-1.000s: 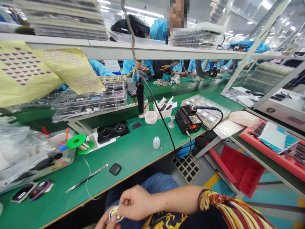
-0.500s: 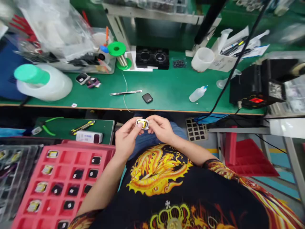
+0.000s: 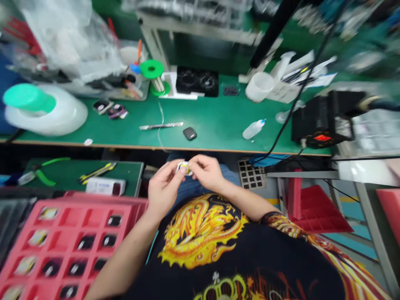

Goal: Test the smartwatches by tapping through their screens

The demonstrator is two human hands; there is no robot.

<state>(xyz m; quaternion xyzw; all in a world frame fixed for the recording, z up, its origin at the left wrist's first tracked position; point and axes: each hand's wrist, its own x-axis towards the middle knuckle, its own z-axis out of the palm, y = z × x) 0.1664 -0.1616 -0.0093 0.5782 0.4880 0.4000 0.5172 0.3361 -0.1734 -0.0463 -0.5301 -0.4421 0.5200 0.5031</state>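
Note:
A small white-rimmed watch case with a yellow inside (image 3: 184, 168) is held up over my lap, in front of the bench edge. My left hand (image 3: 164, 185) is closed on its left side, the thumb lying across its face. From the right, the fingers of my right hand (image 3: 208, 171) pinch its edge and cover part of it. On the bench beyond lie a black square watch face (image 3: 189, 133) and a pair of metal tweezers (image 3: 161, 126). Both lie apart from my hands.
Left of me, a red compartment tray (image 3: 67, 216) holds several watch parts. On the green bench (image 3: 212, 121) stand a solder spool (image 3: 152, 69), a large white bottle (image 3: 67, 112), a small dropper bottle (image 3: 253, 129), a white cup (image 3: 260, 86) and a black station with a red display (image 3: 321, 121).
My right hand's fingers have come further over the watch case, covering more of it. The whole view has shifted slightly, and the bench things stay in place.

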